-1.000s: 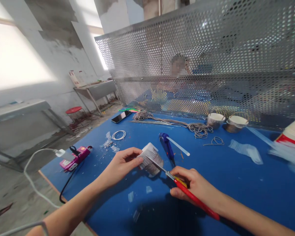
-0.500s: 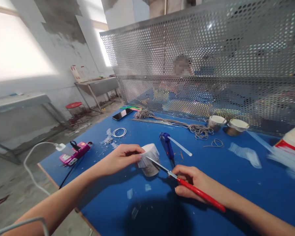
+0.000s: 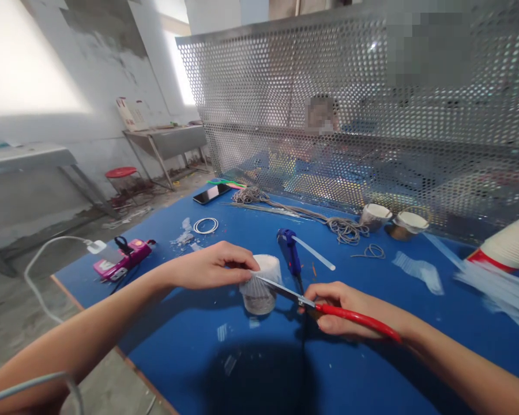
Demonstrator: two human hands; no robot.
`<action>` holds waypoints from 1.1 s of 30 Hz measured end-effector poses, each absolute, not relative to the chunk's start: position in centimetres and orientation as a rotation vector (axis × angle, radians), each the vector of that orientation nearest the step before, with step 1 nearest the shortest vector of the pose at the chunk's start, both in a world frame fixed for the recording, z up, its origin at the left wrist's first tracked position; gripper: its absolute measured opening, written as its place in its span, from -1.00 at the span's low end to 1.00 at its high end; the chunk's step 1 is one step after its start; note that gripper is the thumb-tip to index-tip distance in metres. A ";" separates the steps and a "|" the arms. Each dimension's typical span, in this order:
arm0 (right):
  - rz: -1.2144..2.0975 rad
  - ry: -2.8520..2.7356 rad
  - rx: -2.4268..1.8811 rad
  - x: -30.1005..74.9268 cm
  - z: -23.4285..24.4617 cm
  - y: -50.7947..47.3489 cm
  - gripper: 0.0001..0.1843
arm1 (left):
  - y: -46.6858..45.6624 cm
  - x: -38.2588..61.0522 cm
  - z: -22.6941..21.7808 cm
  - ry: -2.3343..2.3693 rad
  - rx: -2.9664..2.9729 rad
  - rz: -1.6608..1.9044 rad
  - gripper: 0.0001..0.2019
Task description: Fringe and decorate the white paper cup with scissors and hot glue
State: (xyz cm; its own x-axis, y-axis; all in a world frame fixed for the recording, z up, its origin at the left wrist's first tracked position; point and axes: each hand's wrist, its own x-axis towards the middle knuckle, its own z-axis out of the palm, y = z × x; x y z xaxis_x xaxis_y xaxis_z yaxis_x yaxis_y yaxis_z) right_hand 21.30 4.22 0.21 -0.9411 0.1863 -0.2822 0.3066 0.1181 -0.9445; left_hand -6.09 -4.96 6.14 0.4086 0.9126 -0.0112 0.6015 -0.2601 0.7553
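My left hand [image 3: 211, 266] pinches the rim of a white paper cup [image 3: 259, 285] whose upper wall is cut into a fringe; the cup sits upright just above the blue table [image 3: 372, 351]. My right hand [image 3: 350, 310] is closed round the red handles of a pair of scissors [image 3: 328, 305], and the blades reach left into the cup's rim. A blue glue gun [image 3: 289, 249] with a clear glue stick lies just behind the cup.
Grey cord [image 3: 341, 227], two wrapped cups [image 3: 391, 220], a white ring [image 3: 206, 225], a phone [image 3: 211, 193] and a pink power strip [image 3: 120, 259] lie on the table. A stack of paper cups [image 3: 508, 246] is at the right. A perforated metal screen [image 3: 372, 115] stands behind, with a person beyond it.
The cup went from tilted on its side to upright. Both hands and the scissors stayed together at the cup's rim while the view shifted slightly.
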 end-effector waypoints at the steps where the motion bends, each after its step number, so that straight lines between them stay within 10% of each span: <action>1: -1.929 2.321 0.499 21.3 0.3 4.2 -0.38 | -4.9 -6.1 6.2 1.281 1.980 0.568 -0.78; 33: -1.710 2.376 0.456 21.2 1.0 4.5 -0.41 | -3.3 -6.1 6.7 0.999 2.226 0.211 -0.80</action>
State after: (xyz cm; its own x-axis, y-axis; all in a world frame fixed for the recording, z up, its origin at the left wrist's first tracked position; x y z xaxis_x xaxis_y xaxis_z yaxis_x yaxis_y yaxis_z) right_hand 21.22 4.54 0.98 -0.9370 0.1422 -0.3189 0.3476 0.2924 -0.8909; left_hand -6.09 -3.30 6.72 0.6922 0.7114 -0.1216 0.6012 -0.4752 0.6424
